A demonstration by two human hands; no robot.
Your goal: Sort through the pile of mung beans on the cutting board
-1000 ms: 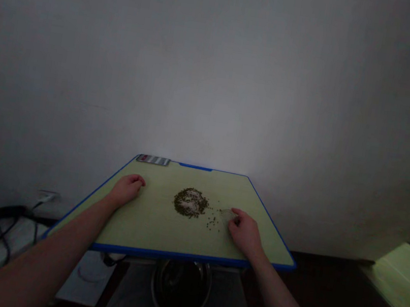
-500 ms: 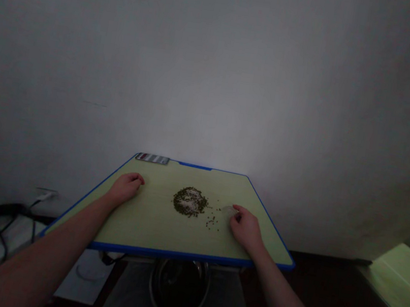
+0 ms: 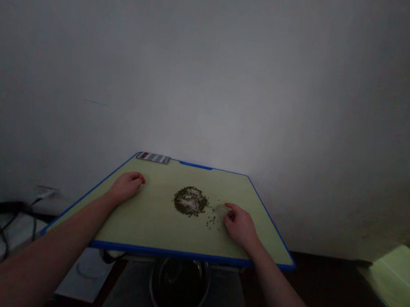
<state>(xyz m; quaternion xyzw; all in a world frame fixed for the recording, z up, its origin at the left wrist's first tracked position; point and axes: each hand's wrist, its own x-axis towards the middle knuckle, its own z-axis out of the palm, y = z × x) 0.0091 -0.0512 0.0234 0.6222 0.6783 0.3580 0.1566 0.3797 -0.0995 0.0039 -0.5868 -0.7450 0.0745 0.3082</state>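
Note:
A round pile of small green beans (image 3: 180,207) with white grains (image 3: 191,205) over its middle lies on a pale yellow-green folding table (image 3: 151,227). Several loose beans are scattered to the pile's right. My right hand (image 3: 241,226) pinches a small clear dish (image 3: 223,209) between thumb and forefinger, low over the loose beans; whether the dish touches the tabletop I cannot tell. What is in the dish is too faint to see. On the left part of the table rests my left hand (image 3: 126,188), its fingers curled in with nothing visible in them.
A phone (image 3: 153,157) lies at the table's far left corner, near the wall (image 3: 217,73). Below the near blue edge stands a metal pot (image 3: 179,290), dark inside. Black cables (image 3: 1,231) lie at the lower left, and a pale surface (image 3: 401,285) is at the right.
My right hand has moved left with the clear dish, closer to the pile. My left hand has stayed in place, and the pile looks the same.

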